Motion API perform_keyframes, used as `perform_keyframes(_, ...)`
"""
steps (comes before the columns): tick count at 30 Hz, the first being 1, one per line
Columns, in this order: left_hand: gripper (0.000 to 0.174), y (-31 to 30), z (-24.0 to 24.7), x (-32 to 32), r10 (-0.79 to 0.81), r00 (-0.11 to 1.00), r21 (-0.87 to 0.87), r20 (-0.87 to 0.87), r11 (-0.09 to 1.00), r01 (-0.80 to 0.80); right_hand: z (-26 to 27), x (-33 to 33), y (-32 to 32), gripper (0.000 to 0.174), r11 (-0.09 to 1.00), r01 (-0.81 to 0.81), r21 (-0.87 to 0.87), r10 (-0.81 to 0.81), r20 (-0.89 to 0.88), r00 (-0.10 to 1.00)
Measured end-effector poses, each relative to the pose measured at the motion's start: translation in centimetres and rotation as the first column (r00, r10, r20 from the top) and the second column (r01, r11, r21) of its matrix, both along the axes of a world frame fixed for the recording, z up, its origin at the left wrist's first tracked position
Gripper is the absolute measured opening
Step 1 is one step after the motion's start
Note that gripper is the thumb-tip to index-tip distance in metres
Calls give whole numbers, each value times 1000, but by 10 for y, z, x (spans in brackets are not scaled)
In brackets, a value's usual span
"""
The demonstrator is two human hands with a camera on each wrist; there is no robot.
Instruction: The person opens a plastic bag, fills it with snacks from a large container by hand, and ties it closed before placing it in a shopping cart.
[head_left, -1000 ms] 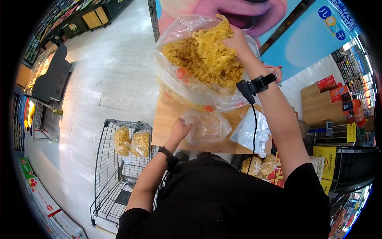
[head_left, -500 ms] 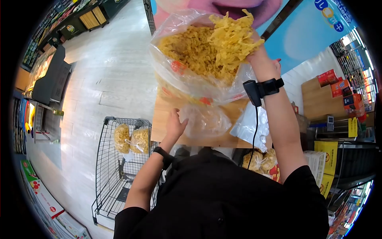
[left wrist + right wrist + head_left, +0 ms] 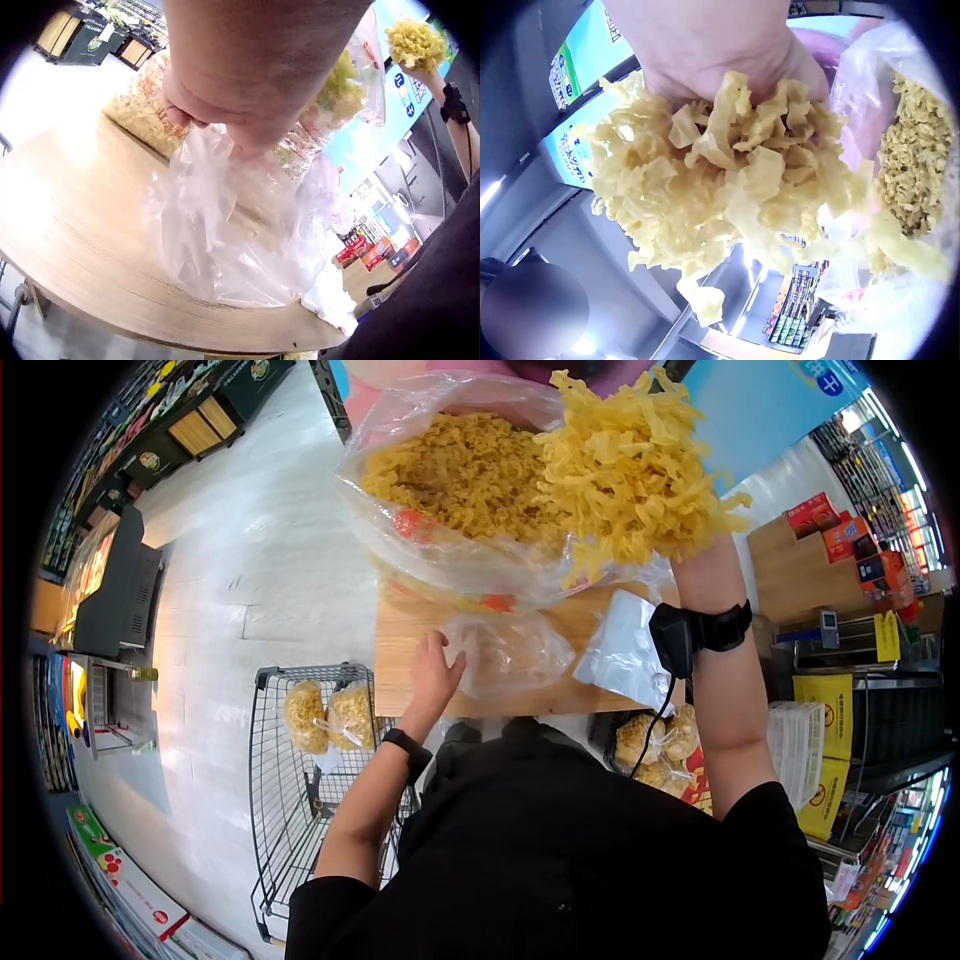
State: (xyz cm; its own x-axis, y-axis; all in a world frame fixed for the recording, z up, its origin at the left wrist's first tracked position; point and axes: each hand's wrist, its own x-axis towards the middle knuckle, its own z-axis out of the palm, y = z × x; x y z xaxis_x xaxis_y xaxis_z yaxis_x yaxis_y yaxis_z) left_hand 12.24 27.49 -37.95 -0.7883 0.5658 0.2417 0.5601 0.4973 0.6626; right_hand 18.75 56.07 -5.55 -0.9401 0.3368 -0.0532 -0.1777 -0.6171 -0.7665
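Note:
My right hand (image 3: pixel 720 56) grips a large clump of curly yellow dried strips (image 3: pixel 640 475), raised beside the big plastic sack. The strips hide its fingers in the head view. More of the same strips (image 3: pixel 460 470) fill the open clear sack (image 3: pixel 470 565) on the far part of the table. My left hand (image 3: pixel 433 675) is at the left edge of a thin clear plastic bag (image 3: pixel 510 660), thumb apart from the relaxed fingers. That bag lies crumpled on the wooden table (image 3: pixel 82 225), and the left wrist view shows it right below the hand.
Silvery-white bags (image 3: pixel 625 650) lie at the table's right. A shopping cart (image 3: pixel 310 790) on the left carries filled bags (image 3: pixel 350 715). More filled bags (image 3: pixel 655 750) sit in a basket below the table's right edge. A poster board (image 3: pixel 750 425) stands behind.
My right hand has lifted the clump up and to the right, out of the sack. The left hand has let go of the thin bag's edge and loosened its fingers beside it.

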Motion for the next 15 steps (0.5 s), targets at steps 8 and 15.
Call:
perform_keyframes(8,36,-15,-1,14,-156,983,-171,-97,975,138,3,56,-47,40,998,-57,-33,60,83,995)
perform_keyframes(15,44,-21,7,23,-30,995,-143,-99,990,15,-43,77,-82,39,977,-164,-137,191,212,958)
